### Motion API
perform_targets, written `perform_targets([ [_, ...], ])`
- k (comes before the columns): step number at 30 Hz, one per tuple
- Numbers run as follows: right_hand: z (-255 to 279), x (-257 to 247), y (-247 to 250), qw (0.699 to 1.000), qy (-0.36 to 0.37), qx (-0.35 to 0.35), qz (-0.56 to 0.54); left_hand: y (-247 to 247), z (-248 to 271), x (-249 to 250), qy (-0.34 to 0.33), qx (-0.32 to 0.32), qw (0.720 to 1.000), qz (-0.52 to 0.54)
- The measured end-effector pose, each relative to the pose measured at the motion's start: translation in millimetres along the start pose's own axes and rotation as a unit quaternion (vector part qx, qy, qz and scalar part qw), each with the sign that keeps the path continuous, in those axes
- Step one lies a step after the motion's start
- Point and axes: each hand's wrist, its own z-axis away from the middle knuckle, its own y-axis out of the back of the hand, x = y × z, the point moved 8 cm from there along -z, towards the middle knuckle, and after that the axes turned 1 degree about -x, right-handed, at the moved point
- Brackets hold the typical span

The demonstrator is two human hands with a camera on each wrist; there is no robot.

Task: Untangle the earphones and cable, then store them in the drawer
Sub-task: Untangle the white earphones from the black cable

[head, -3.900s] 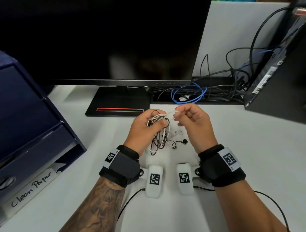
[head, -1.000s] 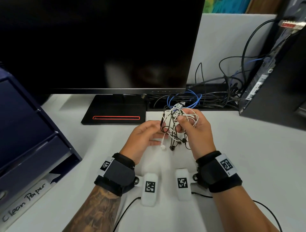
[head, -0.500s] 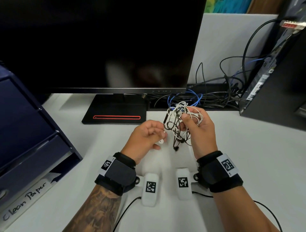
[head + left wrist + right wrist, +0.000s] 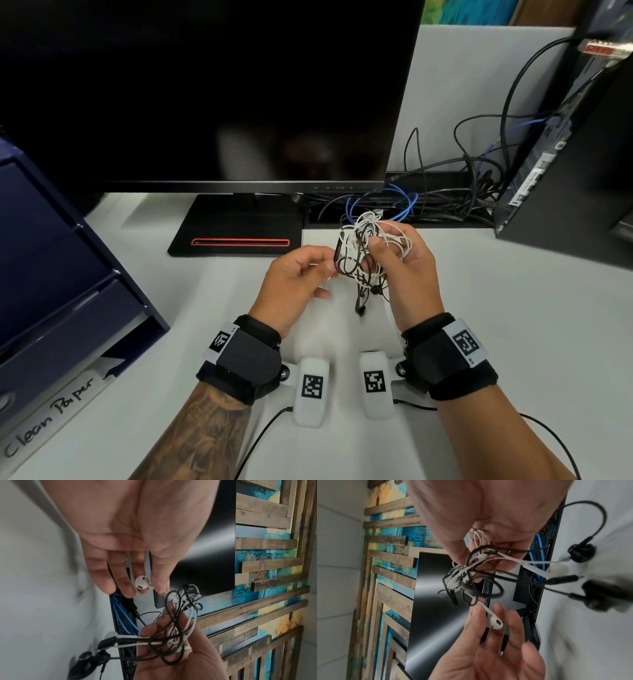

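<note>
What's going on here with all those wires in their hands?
A person is untangling a knot of white and black earphone cables above a white desk. The right hand grips the bundle, while the left hand pinches a white earbud to pull it free. The cables are still tangled, and nothing has gone into the blue drawer unit.

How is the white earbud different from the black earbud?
The white earbud is smooth and lies at the left hand fingertips; the black earbud is dark, round and dangles free below the right hand. Both hang from one tangle of cords.
</note>
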Motion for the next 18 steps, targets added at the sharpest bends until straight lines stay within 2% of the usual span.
perform_targets([
  [4, -1, 0, 1, 1.000, -0.003, 0.006, 0.002, 3, 2, 3, 0.011, 0.009, 1.000, 0.015],
  [10, -3, 7, 13, 0.999, -0.012, 0.043, 0.025, 0, 0, 7, -0.019, 0.007, 0.999, 0.037],
  [18, -1, 9, 4, 0.999, -0.021, 0.017, 0.018, 2, 1, 8, -0.023, 0.023, 0.999, 0.033],
])
